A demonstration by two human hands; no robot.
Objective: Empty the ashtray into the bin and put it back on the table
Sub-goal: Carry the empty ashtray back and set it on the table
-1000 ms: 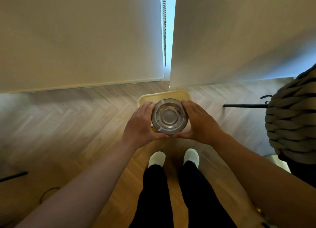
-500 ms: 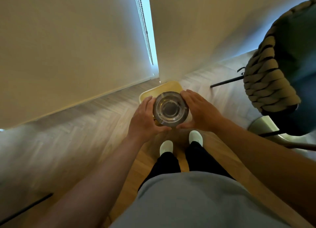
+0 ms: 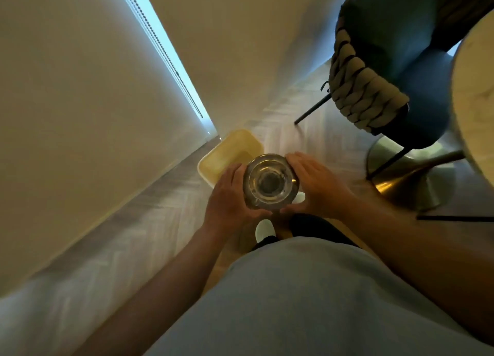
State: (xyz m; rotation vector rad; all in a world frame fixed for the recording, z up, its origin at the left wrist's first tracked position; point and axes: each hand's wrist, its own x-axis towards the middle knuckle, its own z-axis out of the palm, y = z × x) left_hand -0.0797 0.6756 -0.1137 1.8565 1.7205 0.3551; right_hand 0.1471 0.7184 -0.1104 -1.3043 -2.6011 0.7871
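Observation:
A round metal ashtray (image 3: 270, 182) is held level in front of me, its shiny bowl facing up. My left hand (image 3: 228, 196) grips its left side and my right hand (image 3: 314, 184) cups its right side. Just beyond and below the ashtray, a pale yellow rectangular bin (image 3: 230, 152) stands on the wooden floor against the wall. The round pale table (image 3: 473, 99) shows its edge at the far right.
A blue chair with a woven rope back (image 3: 374, 70) stands to the right, its dark legs on the floor. The table's brass pedestal base (image 3: 406, 176) sits by my right forearm. White blinds with a bead chain (image 3: 163, 48) cover the wall ahead.
The view has swung right and tilted: the chair, the brass base and the table edge have come into sight. Both hands still hold the ashtray, now a little right of the bin.

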